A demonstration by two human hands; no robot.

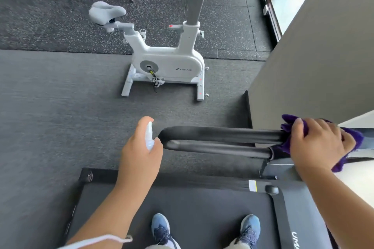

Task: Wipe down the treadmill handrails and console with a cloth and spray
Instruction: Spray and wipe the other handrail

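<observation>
A black looped treadmill handrail (pixel 218 137) runs left to right at mid-frame. My left hand (pixel 139 147) grips a small clear spray bottle (pixel 149 137) just left of the rail's rounded end, nozzle up. My right hand (pixel 317 143) presses a purple cloth (pixel 291 125) onto the rail's right end, where it joins the treadmill's upright. The cloth bunches under my fingers and hangs below my palm. The console is not in view.
I stand on the black treadmill belt (pixel 202 204), blue shoes (pixel 162 228) at the bottom. A white exercise bike (pixel 168 62) stands on the dark floor ahead. A grey wall (pixel 315 46) and a window lie to the right.
</observation>
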